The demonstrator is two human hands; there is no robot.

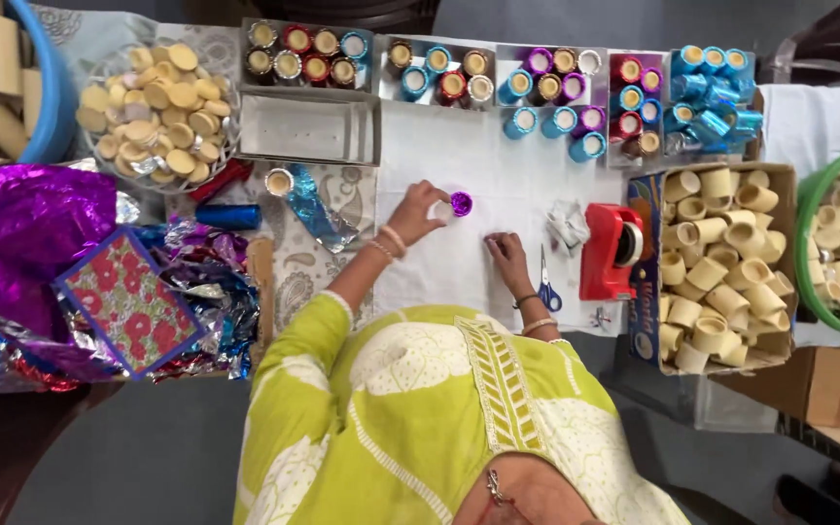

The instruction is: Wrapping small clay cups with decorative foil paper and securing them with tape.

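Fingers (pixel 430 197) of left hand (pixel 418 212) pinch purple foil cup (pixel 460 203).

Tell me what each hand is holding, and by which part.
The left hand grips a small round purple foil-covered cup by its side, with the fingertips. The right hand holds nothing; it rests on the white table cover.

bare white sheet (pixel 459 146) between the hands, red tape dispenser (pixel 610 251) and scissors (pixel 546 287) block right
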